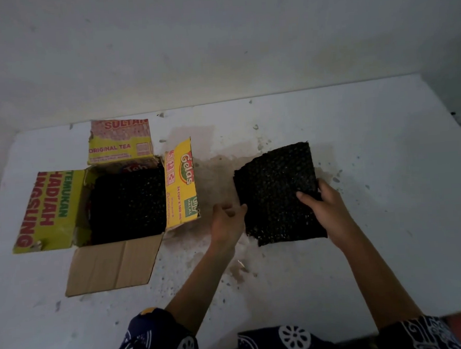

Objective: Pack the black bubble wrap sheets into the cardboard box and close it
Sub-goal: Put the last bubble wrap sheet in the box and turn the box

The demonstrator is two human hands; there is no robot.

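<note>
Black bubble wrap stack (276, 190) sits on the white tabletop (370, 144), right of the cardboard tea-cup carton (128, 204) and well apart from it. It looks like several sheets squared together, not one; exact count can't be read.

Right hand (324, 205) is clamped on the stack's near-right edge, thumb on top, fingers presumably under it — hidden. Left hand (228, 219) is at the stack's near-left edge, fingers curled and touching the side; can't tell if it has actually gripped or is only steadying. Hands are apart, one on each side of the stack. My read: the two-sided hold keeps the floppy sheets aligned so they lift as one block instead of fanning out.

Carton is open, all four flaps folded outward: far flap (119, 140) upright against the wall side, left flap (48, 212) flat on the table, near plain-brown flap (113, 265) flat toward the person, right flap (181, 182) standing between carton and stack. Flaps spread like this keep the mouth clear for loading. Inside there's already black bubble wrap (128, 204) filling most of the opening, so packing is partly done.

Judgement: next step is lifting the stack over that upright right flap and down onto the sheets inside — flap could snag the leading edge. Closing not started.
</note>
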